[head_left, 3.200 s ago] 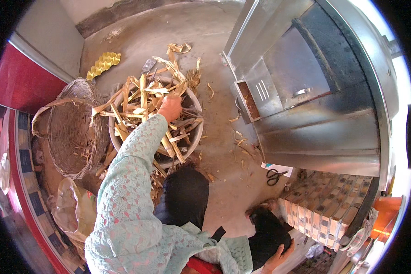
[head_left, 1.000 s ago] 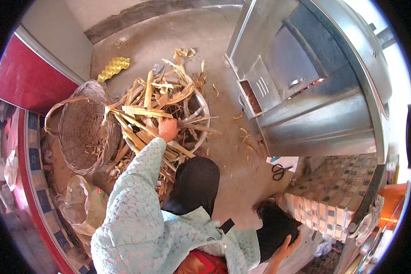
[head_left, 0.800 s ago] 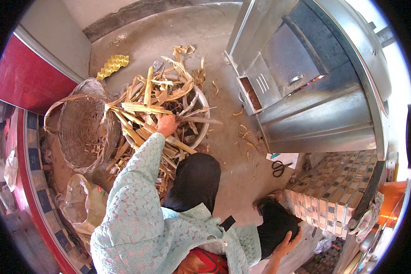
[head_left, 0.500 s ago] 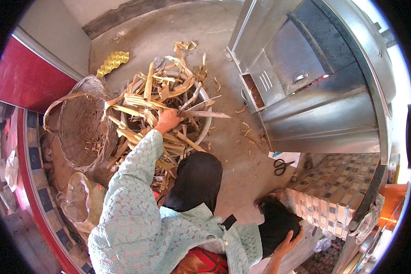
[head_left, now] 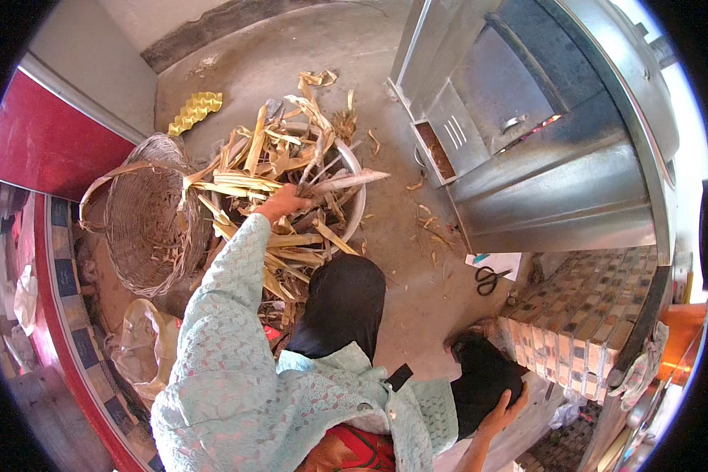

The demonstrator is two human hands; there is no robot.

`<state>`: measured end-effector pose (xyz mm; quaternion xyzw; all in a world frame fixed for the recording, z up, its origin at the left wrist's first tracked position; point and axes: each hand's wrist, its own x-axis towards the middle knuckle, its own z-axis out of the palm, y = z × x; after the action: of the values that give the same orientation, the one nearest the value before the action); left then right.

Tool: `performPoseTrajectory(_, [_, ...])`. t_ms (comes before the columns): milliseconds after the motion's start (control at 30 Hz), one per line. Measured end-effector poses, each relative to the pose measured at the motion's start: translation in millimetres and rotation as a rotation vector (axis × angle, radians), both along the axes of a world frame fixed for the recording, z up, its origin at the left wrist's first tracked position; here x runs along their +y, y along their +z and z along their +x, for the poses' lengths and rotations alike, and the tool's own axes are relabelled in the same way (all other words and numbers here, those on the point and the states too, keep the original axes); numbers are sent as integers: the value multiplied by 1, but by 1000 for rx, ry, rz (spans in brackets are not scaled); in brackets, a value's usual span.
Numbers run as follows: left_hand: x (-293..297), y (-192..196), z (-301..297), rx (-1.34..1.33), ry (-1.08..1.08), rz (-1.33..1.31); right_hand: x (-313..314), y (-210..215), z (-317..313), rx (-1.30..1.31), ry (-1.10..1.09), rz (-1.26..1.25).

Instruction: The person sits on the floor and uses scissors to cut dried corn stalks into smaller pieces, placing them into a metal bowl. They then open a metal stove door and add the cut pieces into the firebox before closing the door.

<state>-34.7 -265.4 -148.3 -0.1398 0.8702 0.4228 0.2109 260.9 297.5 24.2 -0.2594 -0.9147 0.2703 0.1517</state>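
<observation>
My left hand [head_left: 283,204] is closed round one end of pale, pointed dry sticks [head_left: 352,181], tilted up toward the right. Below them stands a round white basin [head_left: 357,211] heaped with dry corn husks [head_left: 240,182] and broken stalks. Some husks overhang its rim, and more lie on its near side. My right hand [head_left: 502,414] rests with fingers spread on my black-trousered knee [head_left: 484,379], holding nothing. Left of the basin, a wicker basket [head_left: 145,212] with a hooped handle lies tipped, bits of husk inside it.
At the right stands a metal stove [head_left: 558,204], a glow showing at its door. Black scissors [head_left: 492,281] lie on paper near a mosaic-tiled ledge [head_left: 582,307]. A yellow corrugated piece [head_left: 194,112] is on the floor. A plastic bag [head_left: 145,346] sits by the tiled left edge.
My left hand has shifted slightly left and lifted the pale sticks, which now tilt up to the right. The right hand stays on the knee.
</observation>
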Motion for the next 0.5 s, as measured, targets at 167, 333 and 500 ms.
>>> performPoseTrajectory(167, [-14,19,0,67,101,544,-1,0,-2,7,18,6])
performPoseTrajectory(333, [-18,67,-10,228,288,776,0,-2,-3,5,18,28])
performPoseTrajectory(500, [-19,111,-7,611,468,910,-4,9,-14,-155,120,243])
